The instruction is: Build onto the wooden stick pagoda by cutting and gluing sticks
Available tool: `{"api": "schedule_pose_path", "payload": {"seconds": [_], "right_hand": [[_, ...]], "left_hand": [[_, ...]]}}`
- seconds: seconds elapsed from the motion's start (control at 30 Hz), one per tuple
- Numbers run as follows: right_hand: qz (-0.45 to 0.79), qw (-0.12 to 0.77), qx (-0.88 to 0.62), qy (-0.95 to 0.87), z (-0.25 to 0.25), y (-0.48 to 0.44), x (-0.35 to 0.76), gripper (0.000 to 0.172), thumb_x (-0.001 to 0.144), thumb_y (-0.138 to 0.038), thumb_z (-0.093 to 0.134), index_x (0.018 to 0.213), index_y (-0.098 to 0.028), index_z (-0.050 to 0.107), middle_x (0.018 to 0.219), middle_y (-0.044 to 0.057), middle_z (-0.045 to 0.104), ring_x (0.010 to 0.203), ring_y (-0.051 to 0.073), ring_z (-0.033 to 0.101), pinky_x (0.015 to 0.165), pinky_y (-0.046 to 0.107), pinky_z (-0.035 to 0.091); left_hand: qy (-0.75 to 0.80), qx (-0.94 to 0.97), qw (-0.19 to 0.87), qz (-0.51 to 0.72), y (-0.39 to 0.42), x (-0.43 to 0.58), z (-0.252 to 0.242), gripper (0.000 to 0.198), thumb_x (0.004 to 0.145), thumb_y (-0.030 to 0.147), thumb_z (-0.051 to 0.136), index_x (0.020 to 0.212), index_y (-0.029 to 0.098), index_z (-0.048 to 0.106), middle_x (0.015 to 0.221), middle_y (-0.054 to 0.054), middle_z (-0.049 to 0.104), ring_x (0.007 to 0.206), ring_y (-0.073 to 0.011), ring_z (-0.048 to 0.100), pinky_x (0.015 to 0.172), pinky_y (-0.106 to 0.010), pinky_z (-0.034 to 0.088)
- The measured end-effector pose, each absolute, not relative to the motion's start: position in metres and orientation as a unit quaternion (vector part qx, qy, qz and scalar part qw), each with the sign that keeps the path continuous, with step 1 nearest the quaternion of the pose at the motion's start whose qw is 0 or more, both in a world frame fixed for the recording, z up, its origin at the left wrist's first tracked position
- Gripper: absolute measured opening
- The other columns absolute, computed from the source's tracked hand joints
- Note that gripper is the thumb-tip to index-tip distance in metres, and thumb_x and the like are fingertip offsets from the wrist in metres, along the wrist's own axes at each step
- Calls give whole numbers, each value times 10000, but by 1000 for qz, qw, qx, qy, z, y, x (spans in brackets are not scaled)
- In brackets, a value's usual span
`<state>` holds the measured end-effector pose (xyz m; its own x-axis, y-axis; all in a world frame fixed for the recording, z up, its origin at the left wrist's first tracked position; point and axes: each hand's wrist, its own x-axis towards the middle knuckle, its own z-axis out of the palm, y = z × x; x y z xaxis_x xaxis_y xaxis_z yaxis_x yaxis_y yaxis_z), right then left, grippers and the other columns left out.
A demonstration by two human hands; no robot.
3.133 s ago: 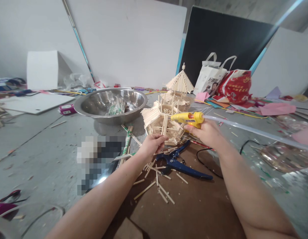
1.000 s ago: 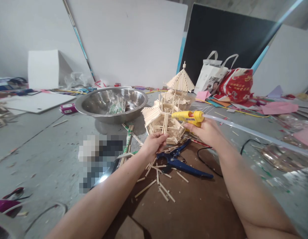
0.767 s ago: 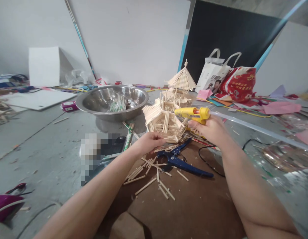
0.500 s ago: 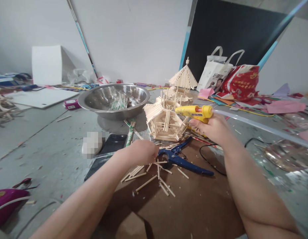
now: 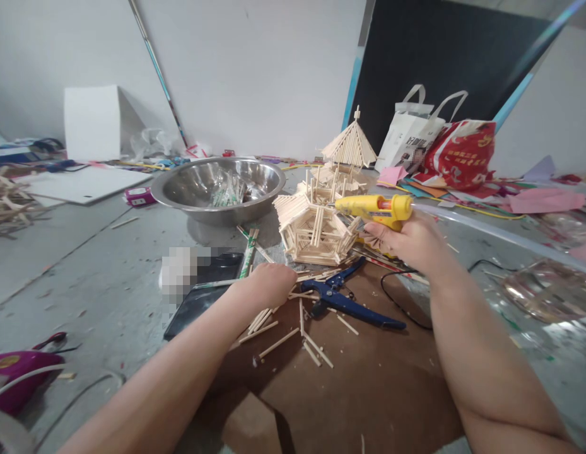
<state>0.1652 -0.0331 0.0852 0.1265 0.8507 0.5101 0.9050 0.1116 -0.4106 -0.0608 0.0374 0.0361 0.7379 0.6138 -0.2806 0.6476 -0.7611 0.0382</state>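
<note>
My right hand (image 5: 413, 243) is wrapped round a yellow glue gun (image 5: 375, 209), its nozzle pointing left at a small pavilion model (image 5: 316, 230) built of thin wooden sticks. A clear glue stick (image 5: 491, 228) trails out of the gun's back. Low over a scatter of cut wooden sticks (image 5: 278, 343), my left hand (image 5: 274, 284) is closed with its fingertips turned away, so what it pinches is hidden. Just right of it lies a blue-handled cutter (image 5: 352, 309) on the brown board (image 5: 368, 384).
Behind stands a steel basin (image 5: 217, 189) with wrapped stick bundles inside. A dark phone-like slab (image 5: 193, 312) lies left of my left hand. A black cord (image 5: 390, 293) curls at right. Bags (image 5: 463, 154) and coloured paper (image 5: 539, 198) lie at the back right.
My left hand has shifted slightly away from me and left, off the cutter's jaw. The glue gun has moved slightly right. The view has shifted a little.
</note>
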Motion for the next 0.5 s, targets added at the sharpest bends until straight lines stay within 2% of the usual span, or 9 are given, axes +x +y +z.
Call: {"api": "schedule_pose_path", "payload": {"seconds": [0.27, 0.5], "right_hand": [[-78, 335, -670, -658, 86, -33, 166, 367, 705, -498, 466, 870, -205, 614, 804, 51, 641, 738, 217, 574, 622, 323, 439], [-90, 328, -681, -649, 89, -35, 167, 368, 700, -496, 473, 856, -195, 616, 736, 53, 637, 683, 209, 572, 593, 311, 433]], "left_hand": [[360, 918, 99, -133, 47, -70, 52, 135, 593, 92, 446, 623, 169, 552, 641, -57, 578, 620, -160, 530, 585, -257, 384], [329, 927, 76, -162, 42, -68, 56, 177, 614, 109, 394, 661, 180, 550, 683, -64, 585, 600, -163, 510, 537, -252, 353]]}}
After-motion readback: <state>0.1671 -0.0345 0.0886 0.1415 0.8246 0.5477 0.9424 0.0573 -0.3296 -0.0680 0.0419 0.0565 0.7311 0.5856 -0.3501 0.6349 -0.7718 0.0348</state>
